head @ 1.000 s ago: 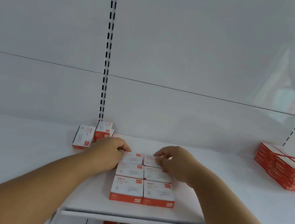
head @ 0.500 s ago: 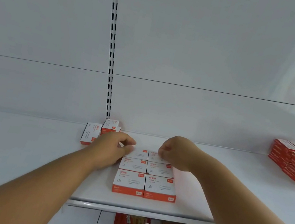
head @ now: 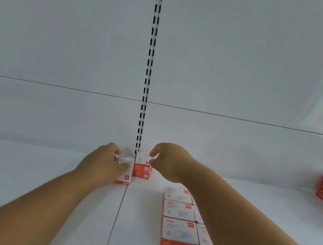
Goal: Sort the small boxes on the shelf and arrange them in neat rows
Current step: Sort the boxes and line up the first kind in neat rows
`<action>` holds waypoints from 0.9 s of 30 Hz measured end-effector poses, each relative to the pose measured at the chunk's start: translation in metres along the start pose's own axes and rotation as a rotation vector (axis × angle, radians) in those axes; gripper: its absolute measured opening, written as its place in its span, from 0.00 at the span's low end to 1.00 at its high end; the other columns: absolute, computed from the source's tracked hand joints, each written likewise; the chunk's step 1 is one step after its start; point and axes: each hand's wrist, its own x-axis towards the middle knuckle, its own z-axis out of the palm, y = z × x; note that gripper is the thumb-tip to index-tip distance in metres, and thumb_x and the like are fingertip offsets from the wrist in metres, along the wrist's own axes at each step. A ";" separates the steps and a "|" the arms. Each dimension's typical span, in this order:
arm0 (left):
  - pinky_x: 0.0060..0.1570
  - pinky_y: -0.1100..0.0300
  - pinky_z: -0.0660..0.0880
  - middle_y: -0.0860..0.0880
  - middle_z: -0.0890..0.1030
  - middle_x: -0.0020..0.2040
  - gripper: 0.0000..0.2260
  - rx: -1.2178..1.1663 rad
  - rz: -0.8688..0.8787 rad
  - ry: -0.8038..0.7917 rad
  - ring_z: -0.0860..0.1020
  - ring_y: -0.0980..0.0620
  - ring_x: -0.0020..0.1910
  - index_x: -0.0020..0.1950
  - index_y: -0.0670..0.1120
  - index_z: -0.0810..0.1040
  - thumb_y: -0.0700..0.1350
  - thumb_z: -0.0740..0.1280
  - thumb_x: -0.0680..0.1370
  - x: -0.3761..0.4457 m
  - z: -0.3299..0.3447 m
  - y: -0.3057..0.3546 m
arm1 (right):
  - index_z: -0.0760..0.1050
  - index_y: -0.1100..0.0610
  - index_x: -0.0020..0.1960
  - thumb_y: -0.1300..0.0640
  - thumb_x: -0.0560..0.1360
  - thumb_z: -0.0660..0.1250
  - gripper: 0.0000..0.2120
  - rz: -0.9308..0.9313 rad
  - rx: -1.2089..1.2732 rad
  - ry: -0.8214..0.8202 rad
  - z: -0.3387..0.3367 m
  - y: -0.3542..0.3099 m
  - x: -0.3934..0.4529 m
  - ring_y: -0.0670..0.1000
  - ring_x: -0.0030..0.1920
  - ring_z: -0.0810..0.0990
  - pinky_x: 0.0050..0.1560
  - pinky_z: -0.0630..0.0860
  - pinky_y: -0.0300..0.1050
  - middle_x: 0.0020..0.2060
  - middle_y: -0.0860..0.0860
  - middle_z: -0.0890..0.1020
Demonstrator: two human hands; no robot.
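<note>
Landmark: slotted upright (head: 147,77) on back wall.
- Left hand (head: 104,162) grips tilted box (head: 125,168) just left of upright's foot.
- Right hand (head: 168,162) pinches top of box stack (head: 142,167) just right of it.
- Neat rows (head: 180,219) lie right and forward of upright; both boxes likely travel that way, right hand nearer.

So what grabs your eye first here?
Two bare arms reaching to the back of a white shelf: the left hand grips one small box, the right hand pinches the top box beside it. Nearer, right of centre, lie neat rows of boxes.
</note>
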 end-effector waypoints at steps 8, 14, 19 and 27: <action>0.39 0.60 0.74 0.59 0.79 0.44 0.10 -0.312 0.022 -0.035 0.79 0.58 0.42 0.54 0.56 0.72 0.49 0.70 0.76 0.008 0.015 -0.026 | 0.72 0.61 0.60 0.45 0.80 0.59 0.20 0.263 -0.135 -0.091 0.030 -0.034 0.035 0.54 0.49 0.77 0.46 0.73 0.44 0.49 0.54 0.79; 0.41 0.58 0.75 0.52 0.82 0.48 0.09 -0.753 -0.011 0.033 0.80 0.51 0.42 0.56 0.55 0.75 0.43 0.67 0.80 0.013 0.005 -0.033 | 0.76 0.63 0.59 0.57 0.75 0.69 0.15 0.465 0.161 -0.049 0.026 -0.032 0.031 0.55 0.38 0.79 0.41 0.78 0.46 0.44 0.60 0.83; 0.46 0.54 0.79 0.46 0.83 0.50 0.13 -1.122 -0.067 -0.076 0.83 0.48 0.47 0.61 0.50 0.74 0.36 0.65 0.80 0.016 0.004 -0.028 | 0.81 0.58 0.54 0.62 0.76 0.67 0.08 0.378 0.545 0.077 0.023 -0.022 0.017 0.51 0.41 0.78 0.44 0.79 0.45 0.48 0.57 0.84; 0.44 0.51 0.80 0.38 0.84 0.52 0.14 -1.569 -0.103 -0.340 0.83 0.43 0.46 0.62 0.45 0.76 0.33 0.64 0.79 0.010 -0.010 -0.023 | 0.73 0.62 0.61 0.67 0.79 0.63 0.12 0.223 1.138 0.072 0.017 -0.022 -0.007 0.61 0.50 0.83 0.41 0.76 0.47 0.53 0.61 0.83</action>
